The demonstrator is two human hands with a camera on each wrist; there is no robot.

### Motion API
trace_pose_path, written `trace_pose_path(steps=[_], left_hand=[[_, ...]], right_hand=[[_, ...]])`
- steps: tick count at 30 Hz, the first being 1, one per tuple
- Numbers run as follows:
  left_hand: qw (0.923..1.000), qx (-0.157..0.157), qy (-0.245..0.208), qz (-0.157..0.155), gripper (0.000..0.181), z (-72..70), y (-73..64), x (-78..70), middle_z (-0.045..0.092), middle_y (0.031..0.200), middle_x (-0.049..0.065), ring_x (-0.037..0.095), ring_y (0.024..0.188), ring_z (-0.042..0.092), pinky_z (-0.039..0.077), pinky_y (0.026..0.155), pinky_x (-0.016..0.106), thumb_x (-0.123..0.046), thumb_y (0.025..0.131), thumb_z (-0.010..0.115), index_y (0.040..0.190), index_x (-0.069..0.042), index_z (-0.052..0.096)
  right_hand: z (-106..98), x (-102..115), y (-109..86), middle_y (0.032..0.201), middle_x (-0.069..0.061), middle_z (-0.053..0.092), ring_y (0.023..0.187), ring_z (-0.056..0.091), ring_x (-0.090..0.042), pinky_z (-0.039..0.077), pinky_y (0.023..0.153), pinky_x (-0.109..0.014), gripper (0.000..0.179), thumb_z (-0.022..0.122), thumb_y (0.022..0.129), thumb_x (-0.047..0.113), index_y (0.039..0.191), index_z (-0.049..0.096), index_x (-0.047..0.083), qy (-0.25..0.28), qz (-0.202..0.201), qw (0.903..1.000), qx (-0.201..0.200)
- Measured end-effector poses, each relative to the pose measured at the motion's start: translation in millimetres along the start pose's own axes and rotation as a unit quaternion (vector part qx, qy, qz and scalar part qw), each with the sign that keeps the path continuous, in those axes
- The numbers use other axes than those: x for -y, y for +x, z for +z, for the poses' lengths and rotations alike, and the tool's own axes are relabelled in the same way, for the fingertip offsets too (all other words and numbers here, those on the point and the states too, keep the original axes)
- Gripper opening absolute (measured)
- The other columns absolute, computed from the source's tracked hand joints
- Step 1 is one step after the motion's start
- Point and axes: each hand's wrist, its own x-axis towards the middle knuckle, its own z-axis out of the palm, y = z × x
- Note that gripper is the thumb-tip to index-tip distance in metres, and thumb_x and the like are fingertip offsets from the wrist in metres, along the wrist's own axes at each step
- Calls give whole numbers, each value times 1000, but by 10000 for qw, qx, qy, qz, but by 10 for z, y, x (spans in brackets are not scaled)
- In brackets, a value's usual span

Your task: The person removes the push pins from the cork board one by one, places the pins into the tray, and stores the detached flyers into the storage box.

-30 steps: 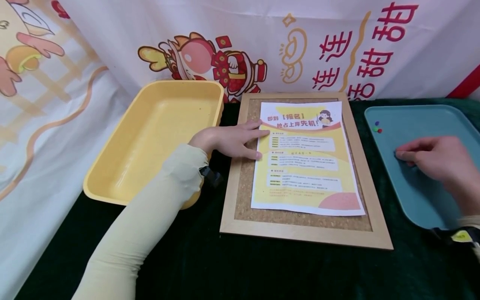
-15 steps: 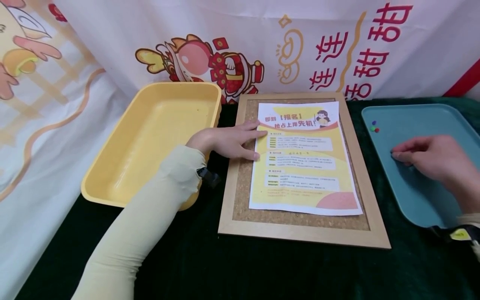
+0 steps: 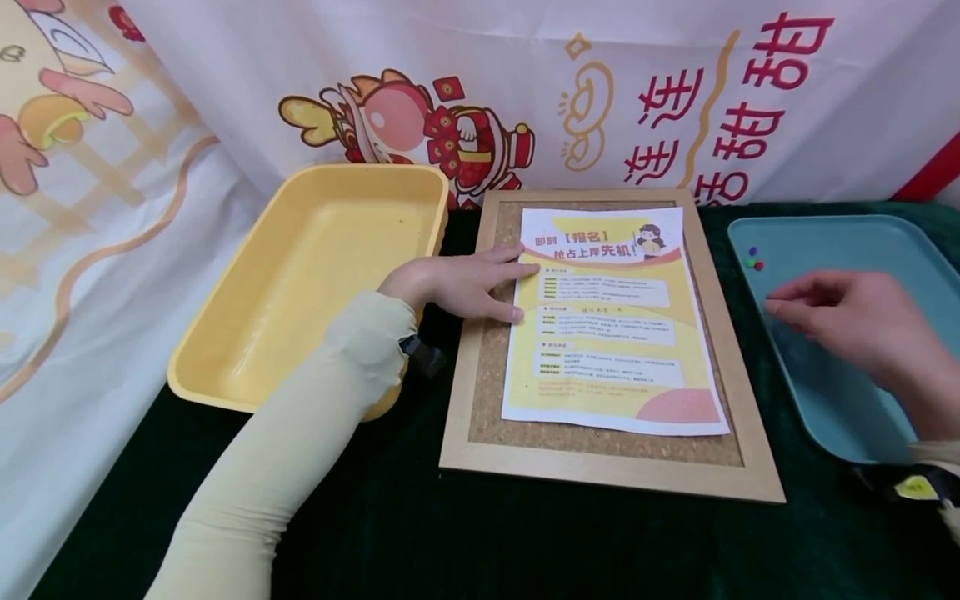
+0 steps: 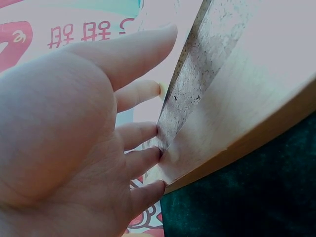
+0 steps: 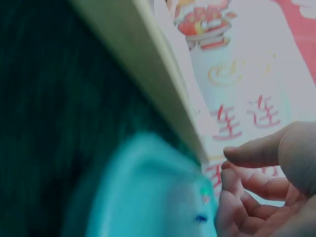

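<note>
My left hand (image 3: 468, 283) lies with spread fingers across the left frame of a corkboard (image 3: 570, 440), fingertips on the left edge of a printed yellow poster (image 3: 600, 400). The left wrist view shows its fingers (image 4: 140, 136) straight against the board. Over the left part of a blue tray (image 3: 840, 242), my right hand (image 3: 862, 321) pinches a tiny push pin between thumb and forefinger; the fingertips mostly hide it. In the right wrist view the thumb (image 5: 252, 152) meets the forefinger. Several small coloured push pins (image 3: 755, 260) lie at the tray's left side.
A yellow plastic bin (image 3: 300, 275) stands left of the corkboard, under my left forearm. Dark green cloth (image 3: 525, 542) covers the table. A white printed curtain (image 3: 495, 50) hangs along the back and left.
My right hand has moved left and slightly up from the tray's surface toward the corkboard, still pinching. The left hand keeps its place on the poster's edge.
</note>
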Motion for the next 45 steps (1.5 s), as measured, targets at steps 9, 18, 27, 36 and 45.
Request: trace_pose_path(steps=[9,18,27,36,45], left_hand=[[10000,-11,19,29,82,-11,8,-6,-12,181,2,22,168,-14,6,137,47,-52,108,56,172,-25,13],[10000,7,23,24,81,-10,10,-23,-12,181,2,22,168,-14,5,137,47,-52,108,55,172,-25,13],[10000,16,29,4,81,-8,8,-18,-12,181,2,21,168,-15,5,137,46,-52,108,55,172,-26,13],[10000,36,-15,-9,81,8,-5,2,-13,181,2,22,168,-16,5,137,47,-52,108,55,172,-26,13],[10000,23,43,30,82,-10,6,7,-12,181,1,21,168,-15,5,137,46,-53,108,55,172,-25,12]], right_hand=[[81,318,-150,131,-25,62,102,67,-30,58,69,-22,53,61,108,44,139,61,2,484,-334,9964,613],[124,448,-268,142,-23,59,110,65,-25,62,79,-24,56,62,107,44,144,56,3,777,-476,9821,1649],[114,553,-330,144,-20,54,110,65,-22,64,84,-26,54,61,108,40,147,53,4,1138,-268,9750,1888],[153,582,-333,149,-21,55,118,63,-25,62,85,-25,60,59,107,49,148,52,6,1146,-238,9767,1799],[238,556,-268,151,-20,52,124,55,-27,55,81,-23,76,61,104,55,162,40,10,1207,-23,9774,1733]])
